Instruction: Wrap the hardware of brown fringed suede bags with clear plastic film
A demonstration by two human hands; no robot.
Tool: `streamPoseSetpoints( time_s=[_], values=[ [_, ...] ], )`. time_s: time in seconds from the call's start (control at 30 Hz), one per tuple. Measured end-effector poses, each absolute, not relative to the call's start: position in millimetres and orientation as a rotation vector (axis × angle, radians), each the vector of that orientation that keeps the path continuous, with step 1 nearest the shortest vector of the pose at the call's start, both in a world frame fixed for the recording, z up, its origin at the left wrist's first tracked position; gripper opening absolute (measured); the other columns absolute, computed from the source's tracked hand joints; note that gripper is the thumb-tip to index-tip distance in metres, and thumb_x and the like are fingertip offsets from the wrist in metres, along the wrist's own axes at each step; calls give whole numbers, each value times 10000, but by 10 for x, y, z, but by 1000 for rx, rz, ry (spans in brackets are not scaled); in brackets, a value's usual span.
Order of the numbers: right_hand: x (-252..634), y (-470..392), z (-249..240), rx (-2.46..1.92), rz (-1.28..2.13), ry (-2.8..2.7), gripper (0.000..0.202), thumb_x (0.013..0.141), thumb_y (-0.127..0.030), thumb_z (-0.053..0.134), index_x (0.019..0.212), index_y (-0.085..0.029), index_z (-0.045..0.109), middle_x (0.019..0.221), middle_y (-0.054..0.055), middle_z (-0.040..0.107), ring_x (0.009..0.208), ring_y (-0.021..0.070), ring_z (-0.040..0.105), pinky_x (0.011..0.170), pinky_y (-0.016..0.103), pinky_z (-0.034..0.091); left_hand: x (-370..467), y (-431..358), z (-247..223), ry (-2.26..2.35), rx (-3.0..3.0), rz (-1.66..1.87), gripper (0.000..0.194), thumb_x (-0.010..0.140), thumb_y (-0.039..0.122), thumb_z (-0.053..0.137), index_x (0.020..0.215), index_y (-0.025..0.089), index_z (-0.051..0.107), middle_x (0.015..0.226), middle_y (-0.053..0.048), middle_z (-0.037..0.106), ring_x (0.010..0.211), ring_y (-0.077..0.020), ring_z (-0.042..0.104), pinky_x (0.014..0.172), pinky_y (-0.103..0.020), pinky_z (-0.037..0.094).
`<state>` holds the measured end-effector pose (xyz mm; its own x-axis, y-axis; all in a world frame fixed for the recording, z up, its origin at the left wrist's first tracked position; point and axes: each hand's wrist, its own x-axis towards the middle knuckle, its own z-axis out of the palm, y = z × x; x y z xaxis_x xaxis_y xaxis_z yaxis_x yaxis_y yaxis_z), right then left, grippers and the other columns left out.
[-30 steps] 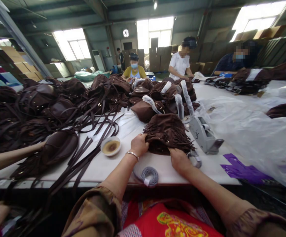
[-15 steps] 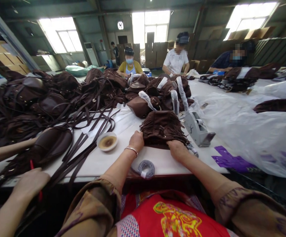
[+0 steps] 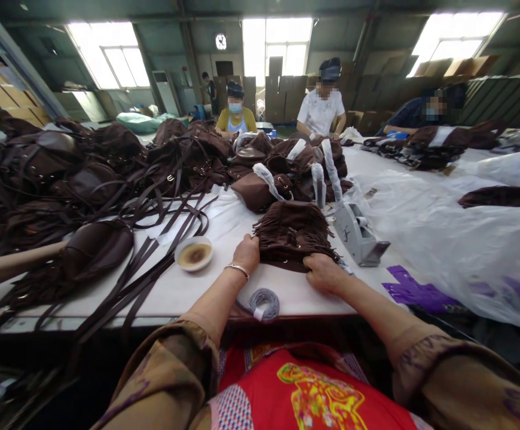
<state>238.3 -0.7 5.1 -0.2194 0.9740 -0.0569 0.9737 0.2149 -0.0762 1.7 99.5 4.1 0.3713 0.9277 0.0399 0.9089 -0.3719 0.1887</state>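
A dark brown fringed bag (image 3: 293,233) lies on the white table in front of me. My left hand (image 3: 247,253) grips its lower left edge, fingertips partly hidden by the fringe. At the lower right edge, my right hand (image 3: 323,272) is closed on the same bag, fingers curled under. A grey coiled strap (image 3: 264,304) with a white band rests nearer to me, between my forearms. Left of my left hand stands a white bowl (image 3: 193,254) with brown liquid. A grey tape dispenser (image 3: 359,236) is just right of the bag.
Brown bags (image 3: 188,158) are heaped across the left and back, with long straps (image 3: 146,278) trailing over the table edge. A co-worker's forearm (image 3: 18,267) reaches in from the left to a brown bag. Clear plastic sheets (image 3: 448,239) cover the right side. Other people work behind.
The co-worker's nearer hand, with something red, has left the view at the left. My hands keep their hold on the fringed bag, which has barely moved. The view has tilted slightly.
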Motion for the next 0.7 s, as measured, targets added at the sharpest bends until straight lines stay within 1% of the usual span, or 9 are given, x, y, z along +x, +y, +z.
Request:
streamPoseSetpoints(
  time_s=[0.1,0.17,0.23,0.27,0.33,0.43,0.5,0.6,0.7],
  values=[
    [2399,-77,22,-1928,128,-2459,255,757,-99,483,938,-122,661,963,128,644,949,224,573,885,295,416,-3,970,59,1687,2497,221,294,933,179,424,1174,162,592,1100,-145,561,894,-216,639,814,-327,511],
    [2392,-144,-2,-1892,81,-2460,314,794,-85,448,1037,-109,645,1020,140,634,981,233,561,920,319,407,-24,940,83,1701,2516,258,390,934,163,413,1306,182,526,1187,-158,550,1007,-236,613,875,-348,500],
    [2379,-216,-36,-1879,-30,-2422,393,838,-87,420,1189,-96,597,1105,161,616,1042,257,537,967,358,391,-51,910,105,1610,2628,340,507,939,136,388,1434,239,419,1352,-156,494,1208,-257,517,982,-379,452],
    [2373,-251,-57,-1896,-96,-2385,430,855,-92,414,1259,-90,561,1144,173,605,1070,272,524,988,381,380,-67,899,112,1498,2719,375,537,944,132,380,1460,280,392,1427,-133,455,1296,-258,445,1034,-392,412],
    [2369,-312,-98,-1978,-188,-2298,461,876,-101,408,1323,-82,519,1178,193,595,1100,298,508,1011,415,364,-101,893,117,1222,2885,395,526,955,148,387,1437,355,433,1490,-72,432,1372,-248,362,1093,-409,345],
    [2394,-380,-131,-2081,-165,-2260,397,906,-122,392,1257,-75,572,1145,203,613,1096,307,524,1001,418,357,-148,916,110,1078,2953,322,474,958,173,408,1367,384,521,1460,-43,491,1328,-248,414,1089,-424,327],
    [2425,-413,-115,-2095,-134,-2295,360,931,-155,385,1209,-86,603,1132,195,627,1097,310,536,1002,436,335,-169,937,105,1126,2950,284,477,956,167,403,1366,378,525,1450,-41,505,1305,-250,434,1074,-425,334],
    [2456,-436,-48,-2082,-138,-2348,344,957,-201,378,1202,-120,605,1153,173,636,1099,311,543,995,476,301,-186,957,110,1165,2930,247,491,953,155,394,1380,368,508,1466,-27,488,1312,-235,423,1060,-396,350],
    [2450,-426,16,-2098,-144,-2349,316,963,-207,371,1142,-139,622,1118,166,647,1065,300,556,973,478,297,-194,960,127,1206,2903,228,489,952,152,389,1382,355,506,1479,-16,473,1317,-224,413,1036,-371,375]
  ],
)
